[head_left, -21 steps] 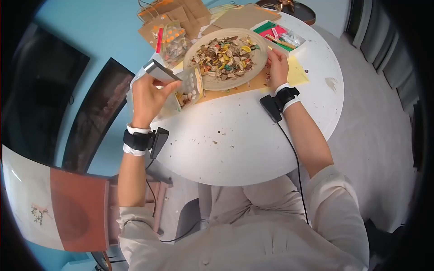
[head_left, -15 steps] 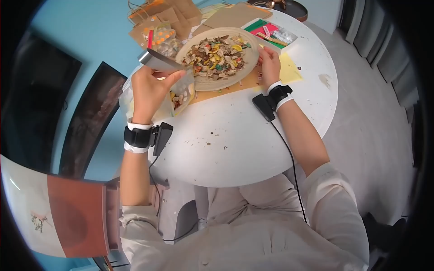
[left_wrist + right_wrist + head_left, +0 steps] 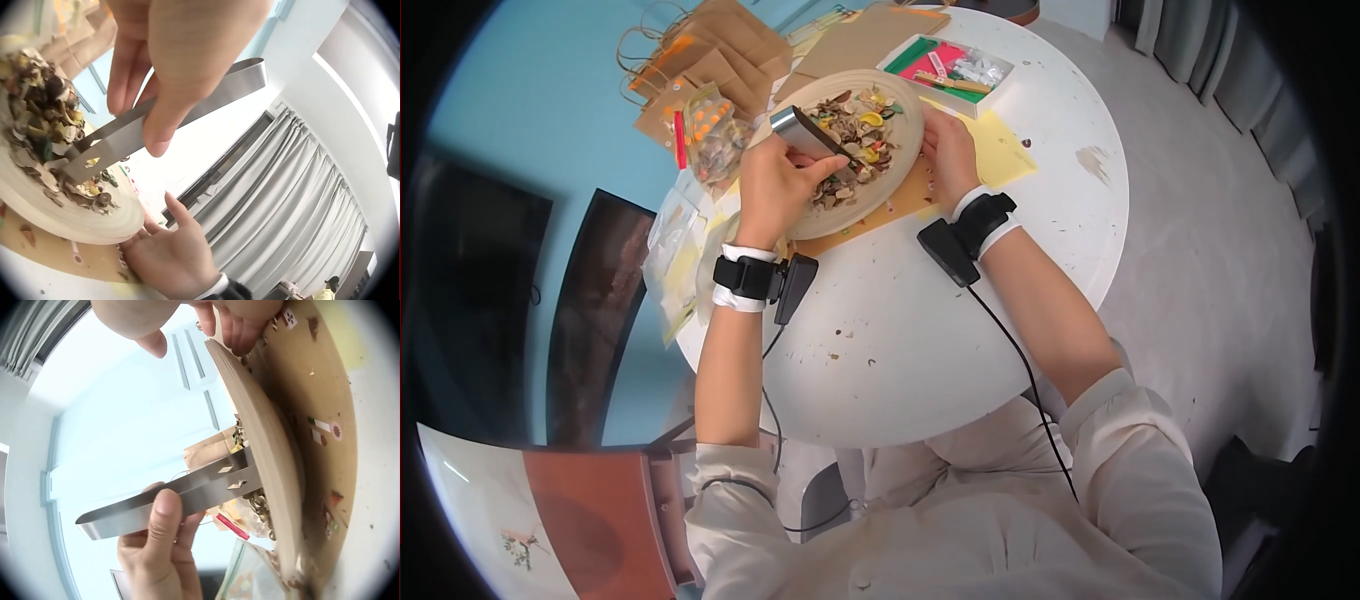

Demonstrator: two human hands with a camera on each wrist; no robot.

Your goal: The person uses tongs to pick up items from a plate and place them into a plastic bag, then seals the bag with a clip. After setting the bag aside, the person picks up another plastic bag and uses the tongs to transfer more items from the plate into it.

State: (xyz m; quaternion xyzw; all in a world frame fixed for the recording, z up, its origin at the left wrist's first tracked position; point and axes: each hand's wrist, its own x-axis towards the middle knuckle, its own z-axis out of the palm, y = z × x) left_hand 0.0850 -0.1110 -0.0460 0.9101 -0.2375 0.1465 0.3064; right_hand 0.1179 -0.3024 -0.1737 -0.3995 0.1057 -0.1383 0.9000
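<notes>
Dried flower petals and shavings (image 3: 872, 150) are heaped on a round pale plate (image 3: 913, 122). My left hand (image 3: 772, 195) pinches silver metal tongs (image 3: 119, 147) between thumb and fingers, and the tong tips reach down into the petals. In the right wrist view the tong arms stand slightly apart where they meet the heap; the plate's rim hides their ends. At the plate's right side, my right hand (image 3: 950, 155) has its fingers (image 3: 245, 331) against the rim and underside. Its thumb (image 3: 179, 209) sticks out away from the plate.
Left of the plate lies a clear zip bag (image 3: 672, 262). A bag with orange dots (image 3: 708, 120) and brown paper bags (image 3: 725, 55) stand behind. A white box of coloured items (image 3: 990, 98) sits at the back right, near yellow paper (image 3: 1000, 145). Crumbs dot the white table (image 3: 960, 340).
My left hand has carried the tongs rightward from over the zip bag into the petals on the plate. My right hand stays at the plate's rim. The head view has shifted.
</notes>
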